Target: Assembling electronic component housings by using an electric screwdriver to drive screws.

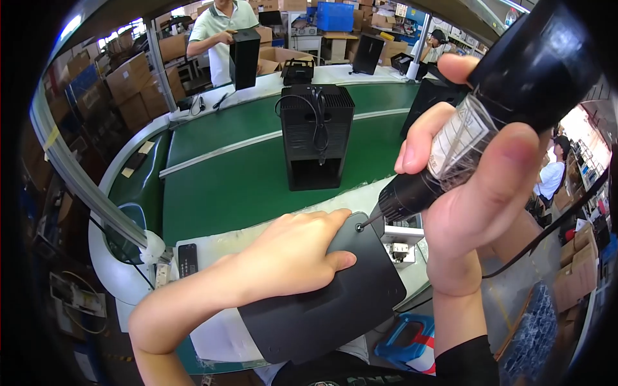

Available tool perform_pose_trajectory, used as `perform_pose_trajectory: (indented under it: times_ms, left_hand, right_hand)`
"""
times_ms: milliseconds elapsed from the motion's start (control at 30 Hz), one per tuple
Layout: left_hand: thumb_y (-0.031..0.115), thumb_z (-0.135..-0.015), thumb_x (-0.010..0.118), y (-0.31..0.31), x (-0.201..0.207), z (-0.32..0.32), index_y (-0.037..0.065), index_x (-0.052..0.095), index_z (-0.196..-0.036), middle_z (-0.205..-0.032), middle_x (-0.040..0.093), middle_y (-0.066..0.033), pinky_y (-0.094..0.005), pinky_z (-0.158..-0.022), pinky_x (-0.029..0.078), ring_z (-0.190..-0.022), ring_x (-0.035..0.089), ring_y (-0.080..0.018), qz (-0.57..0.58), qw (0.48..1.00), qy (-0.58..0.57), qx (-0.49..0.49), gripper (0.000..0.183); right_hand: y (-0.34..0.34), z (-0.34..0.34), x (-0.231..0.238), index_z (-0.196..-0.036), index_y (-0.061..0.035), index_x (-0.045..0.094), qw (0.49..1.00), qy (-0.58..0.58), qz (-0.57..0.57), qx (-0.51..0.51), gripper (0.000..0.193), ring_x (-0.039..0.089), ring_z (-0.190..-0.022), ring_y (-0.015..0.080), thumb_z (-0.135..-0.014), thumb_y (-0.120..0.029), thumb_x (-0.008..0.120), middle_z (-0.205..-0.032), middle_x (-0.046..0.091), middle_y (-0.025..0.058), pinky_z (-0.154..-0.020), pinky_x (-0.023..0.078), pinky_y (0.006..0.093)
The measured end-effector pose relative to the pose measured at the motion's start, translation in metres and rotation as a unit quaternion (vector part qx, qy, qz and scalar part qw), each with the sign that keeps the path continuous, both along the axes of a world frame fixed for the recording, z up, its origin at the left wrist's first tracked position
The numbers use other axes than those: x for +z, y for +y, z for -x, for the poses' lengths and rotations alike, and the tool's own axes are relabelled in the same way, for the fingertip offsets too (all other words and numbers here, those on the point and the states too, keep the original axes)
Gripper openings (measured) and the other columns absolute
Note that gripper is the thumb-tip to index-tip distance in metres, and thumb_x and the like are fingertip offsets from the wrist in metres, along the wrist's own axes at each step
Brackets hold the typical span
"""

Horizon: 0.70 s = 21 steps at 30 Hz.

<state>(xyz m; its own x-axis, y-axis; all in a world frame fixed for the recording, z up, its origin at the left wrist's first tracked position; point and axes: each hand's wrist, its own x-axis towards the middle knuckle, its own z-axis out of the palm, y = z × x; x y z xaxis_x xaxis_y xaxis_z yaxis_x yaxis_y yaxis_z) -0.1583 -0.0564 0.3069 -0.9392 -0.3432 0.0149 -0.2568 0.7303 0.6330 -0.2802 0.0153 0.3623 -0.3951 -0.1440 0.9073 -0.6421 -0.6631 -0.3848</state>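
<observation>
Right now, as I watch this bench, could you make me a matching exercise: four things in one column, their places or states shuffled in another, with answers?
Things:
1. Left hand
2. Right hand
3. Tall black case
4. Blue crate

Places or states:
A. Standing on the green surface
B. In the background, beyond the counter
C. Wrapped around the black screwdriver
D. Resting on the flat black panel

Right pairs: 1-D, 2-C, 3-A, 4-B

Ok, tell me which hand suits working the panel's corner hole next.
Probably the right hand: it holds the screwdriver, whose thin end reaches the corner hole. The left hand rests on the black panel, seemingly steadying it.
</observation>
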Motion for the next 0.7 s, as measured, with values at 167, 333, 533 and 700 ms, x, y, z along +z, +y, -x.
perform_pose_trajectory:
  times_ms: [167, 333, 533, 700]
  left_hand:
    - [0.023, -0.086, 0.062, 0.000, 0.004, -0.001, -0.010, 0.049, -0.122, -0.106, 0.062, -0.0280, -0.0420, -0.089, 0.047, -0.102, 0.060, -0.0394, -0.005, 0.999, -0.045, -0.015, 0.051]
    - [0.035, -0.087, 0.061, -0.013, -0.005, -0.015, -0.006, 0.049, -0.123, -0.091, 0.064, -0.0289, -0.0460, -0.081, 0.049, -0.091, 0.063, -0.0403, 0.078, 0.996, -0.029, -0.037, 0.056]
    - [0.071, -0.088, 0.032, -0.054, -0.048, -0.076, -0.007, 0.063, -0.108, -0.093, 0.067, -0.0175, -0.0353, -0.084, 0.048, -0.089, 0.064, -0.0259, -0.125, 0.973, 0.188, 0.057, 0.086]
    - [0.067, -0.093, 0.023, -0.060, -0.217, -0.175, -0.003, 0.047, -0.130, -0.118, 0.060, -0.0175, -0.0380, -0.098, 0.042, -0.103, 0.060, -0.0275, -0.491, 0.754, 0.407, 0.158, 0.082]
  right_hand:
    - [0.000, 0.020, -0.013, -0.121, 0.0033, 0.041, 0.995, 0.079, -0.004, 0.067, 0.062, 0.056, -0.053, 0.0127, -0.097, -0.054, 0.035, -0.111, 0.056, 0.0184, -0.045, 0.047, 0.0247]
    - [-0.011, 0.018, -0.014, -0.121, 0.0036, 0.041, 0.988, 0.104, 0.009, 0.116, 0.059, 0.056, -0.053, 0.0135, -0.099, -0.051, 0.033, -0.113, 0.057, 0.0218, -0.047, 0.047, 0.0241]
    - [0.052, 0.078, -0.038, -0.128, 0.0078, 0.039, 0.995, 0.004, 0.052, -0.082, 0.072, 0.053, -0.058, 0.0149, -0.095, -0.055, 0.042, -0.089, 0.060, 0.0166, -0.051, 0.044, 0.0264]
    - [0.059, 0.115, -0.179, -0.140, 0.0005, 0.015, 0.973, -0.056, 0.017, -0.225, 0.060, 0.056, -0.057, 0.0164, -0.096, -0.029, 0.045, -0.109, 0.051, 0.0207, -0.053, 0.047, 0.0271]
